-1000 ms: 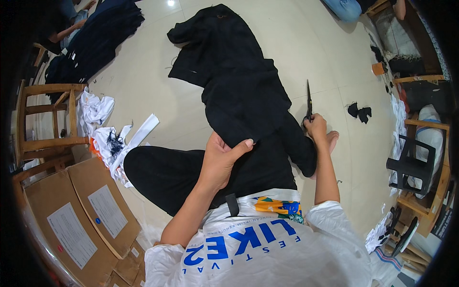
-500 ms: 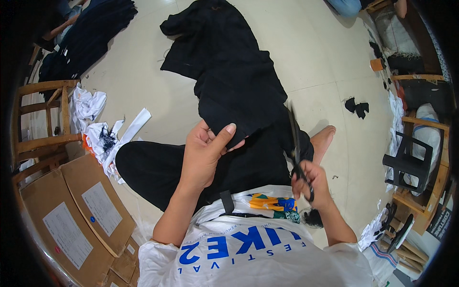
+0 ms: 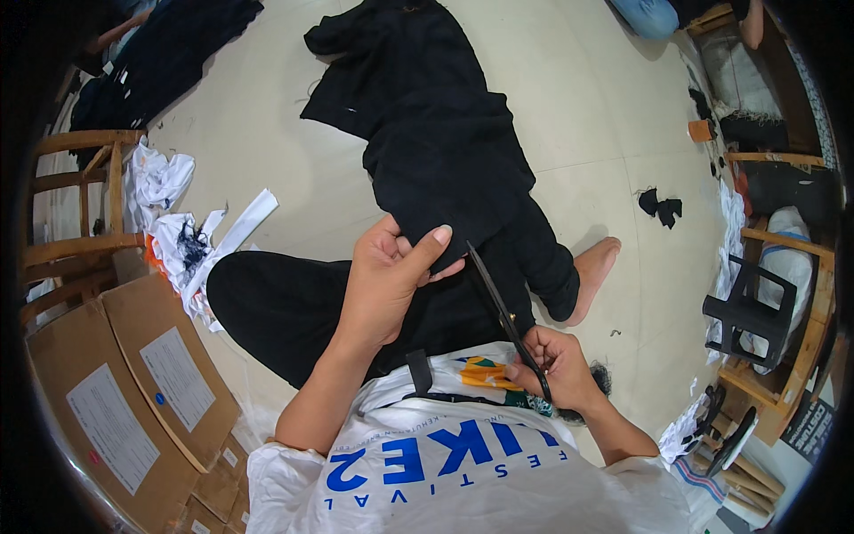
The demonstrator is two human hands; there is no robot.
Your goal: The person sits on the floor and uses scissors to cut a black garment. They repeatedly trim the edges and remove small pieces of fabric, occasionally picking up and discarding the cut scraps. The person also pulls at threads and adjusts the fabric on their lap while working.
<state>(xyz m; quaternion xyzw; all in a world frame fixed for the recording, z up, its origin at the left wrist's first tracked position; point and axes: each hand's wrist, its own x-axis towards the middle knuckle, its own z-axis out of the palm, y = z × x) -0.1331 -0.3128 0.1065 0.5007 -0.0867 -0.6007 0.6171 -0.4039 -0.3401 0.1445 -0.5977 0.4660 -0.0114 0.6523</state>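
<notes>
A long piece of black cloth [image 3: 445, 160] stretches from the far floor to my lap. My left hand [image 3: 391, 276] pinches its near edge between thumb and fingers. Black scissors [image 3: 496, 298] are in my right hand [image 3: 560, 369], fingers through the handles. Their blades point up and left, with the tips beside the cloth edge, close to my left fingertips. The blades look nearly closed together. Under the cloth are my crossed legs in black trousers [image 3: 276, 311], and my bare foot [image 3: 594, 276] shows at the right.
Cardboard boxes [image 3: 107, 418] stand at the near left, beside white cloth scraps [image 3: 182, 249] and a wooden frame [image 3: 80, 245]. Small black scraps [image 3: 660, 207] lie on the floor to the right, before a black plastic stool [image 3: 752, 307]. Other people sit at both far corners, one by dark cloth [image 3: 165, 67].
My right hand has brought the scissors left, tilting the blades from nearly upright toward the cloth edge at my left fingers. The left hand keeps its pinch and has barely moved.
</notes>
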